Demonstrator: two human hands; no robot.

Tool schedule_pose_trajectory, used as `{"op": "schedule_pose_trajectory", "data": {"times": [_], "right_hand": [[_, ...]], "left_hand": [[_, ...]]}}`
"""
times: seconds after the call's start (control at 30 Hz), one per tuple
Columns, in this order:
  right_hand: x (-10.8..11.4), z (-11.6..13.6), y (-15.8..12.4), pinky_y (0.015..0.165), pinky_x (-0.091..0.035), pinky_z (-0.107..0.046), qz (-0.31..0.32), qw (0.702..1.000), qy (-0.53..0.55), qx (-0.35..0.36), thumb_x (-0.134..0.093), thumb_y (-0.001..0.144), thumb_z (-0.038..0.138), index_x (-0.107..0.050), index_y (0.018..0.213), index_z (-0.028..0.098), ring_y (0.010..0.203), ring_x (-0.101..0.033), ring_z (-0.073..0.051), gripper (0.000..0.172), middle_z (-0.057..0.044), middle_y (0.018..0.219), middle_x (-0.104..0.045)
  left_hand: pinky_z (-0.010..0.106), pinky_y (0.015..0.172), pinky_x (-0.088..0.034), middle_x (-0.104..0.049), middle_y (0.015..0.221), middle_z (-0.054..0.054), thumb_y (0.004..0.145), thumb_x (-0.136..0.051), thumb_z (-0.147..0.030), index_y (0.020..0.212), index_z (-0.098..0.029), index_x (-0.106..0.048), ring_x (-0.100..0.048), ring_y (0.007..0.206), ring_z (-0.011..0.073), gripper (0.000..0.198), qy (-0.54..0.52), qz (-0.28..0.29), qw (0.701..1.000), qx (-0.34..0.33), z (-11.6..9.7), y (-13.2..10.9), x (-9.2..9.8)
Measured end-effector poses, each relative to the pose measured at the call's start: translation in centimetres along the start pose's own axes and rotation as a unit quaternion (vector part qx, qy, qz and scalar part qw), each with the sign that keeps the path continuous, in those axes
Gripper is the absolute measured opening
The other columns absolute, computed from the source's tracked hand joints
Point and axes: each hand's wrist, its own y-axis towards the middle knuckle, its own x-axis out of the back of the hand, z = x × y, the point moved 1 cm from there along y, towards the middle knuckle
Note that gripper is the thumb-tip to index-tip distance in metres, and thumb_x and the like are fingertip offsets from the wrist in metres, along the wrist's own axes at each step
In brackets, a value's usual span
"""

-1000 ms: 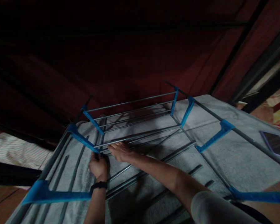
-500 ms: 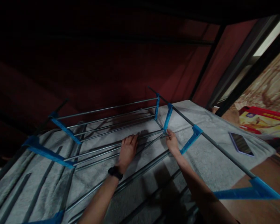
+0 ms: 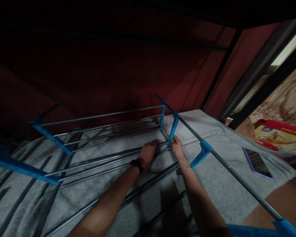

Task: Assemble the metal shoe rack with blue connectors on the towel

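Note:
A rack frame of grey metal rods and blue plastic brackets lies on a grey blanket [image 3: 212, 184]. My left hand [image 3: 148, 154], with a dark band at its wrist, is wrapped round the middle rods [image 3: 108, 158], near their right end. At the lower end of a blue bracket [image 3: 173, 126] my right hand [image 3: 177, 147] pinches the spot where the rods meet it. Its fingertips are partly hidden. Another blue bracket [image 3: 202, 153] is fixed along the same long side pole [image 3: 244, 182], nearer to me. On the left, a blue bracket [image 3: 27, 169] carries the rods' other ends.
A phone [image 3: 258, 163] lies on the blanket at the right. Beyond it is a red and yellow box [image 3: 281, 136]. Dark bed-frame posts [image 3: 222, 69] rise at the right, before a dark red curtain or wall [image 3: 113, 75].
My left hand has slid right along the rods, closer to my right hand. The right hand stays at the bracket's end. The whole view has shifted slightly.

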Motion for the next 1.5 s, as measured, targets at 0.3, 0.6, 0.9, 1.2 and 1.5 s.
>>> {"op": "schedule_pose_trajectory", "data": {"times": [0.3, 0.6, 0.9, 1.2, 1.5], "right_hand": [[0.0, -1.0, 0.1, 0.093, -0.049, -0.039, 0.033, 0.997, -0.070, -0.003, -0.052, 0.074, 0.027, -0.059, 0.102, 0.021, 0.090, -0.059, -0.022, 0.030, -0.005, 0.095, -0.065], [0.6, -0.3, -0.4, 0.087, -0.051, -0.034, 0.055, 0.993, -0.105, -0.018, -0.046, 0.081, 0.024, -0.056, 0.112, 0.024, 0.091, -0.064, -0.022, 0.033, -0.005, 0.095, -0.070], [0.5, -0.1, -0.8, 0.088, -0.051, -0.033, 0.055, 0.991, -0.118, -0.005, -0.046, 0.083, 0.019, -0.057, 0.118, 0.025, 0.095, -0.066, -0.021, 0.037, -0.006, 0.100, -0.072], [0.2, 0.4, -0.7, 0.085, -0.051, -0.037, 0.052, 0.990, -0.129, -0.025, -0.044, 0.084, 0.018, -0.055, 0.121, 0.023, 0.085, -0.064, -0.024, 0.039, -0.006, 0.091, -0.069], [0.0, 0.3, -0.7, 0.080, -0.051, -0.033, 0.049, 0.990, -0.131, -0.009, -0.045, 0.083, 0.018, -0.057, 0.118, 0.025, 0.081, -0.064, -0.022, 0.038, -0.003, 0.086, -0.067]], "left_hand": [[0.037, 0.097, -0.053, -0.062, 0.131, 0.018, 0.095, -0.034, -0.003, 0.125, -0.012, -0.059, -0.062, 0.119, 0.0253, 0.040, 0.024, -0.003, 0.999, -0.036, -2.5, 2.3, -0.7], [0.032, 0.097, -0.053, -0.069, 0.125, 0.009, 0.101, -0.050, -0.028, 0.116, -0.021, -0.065, -0.068, 0.114, 0.0234, 0.023, -0.035, 0.033, 0.997, -0.060, -2.5, 5.5, -0.4], [0.034, 0.092, -0.053, -0.070, 0.124, 0.011, 0.102, -0.046, -0.026, 0.118, -0.019, -0.064, -0.070, 0.110, 0.0252, 0.026, -0.034, 0.005, 0.999, -0.042, -2.8, 4.8, -0.1], [0.034, 0.094, -0.052, -0.073, 0.125, 0.008, 0.101, -0.046, -0.026, 0.136, -0.026, -0.061, -0.068, 0.115, 0.0250, 0.038, -0.067, -0.056, 0.995, -0.038, -3.0, 5.7, 4.9], [0.034, 0.096, -0.051, -0.070, 0.132, 0.007, 0.101, -0.046, -0.025, 0.153, -0.037, -0.046, -0.068, 0.115, 0.0241, 0.053, -0.055, -0.025, 0.998, -0.024, -3.0, 4.3, 2.9]]}}
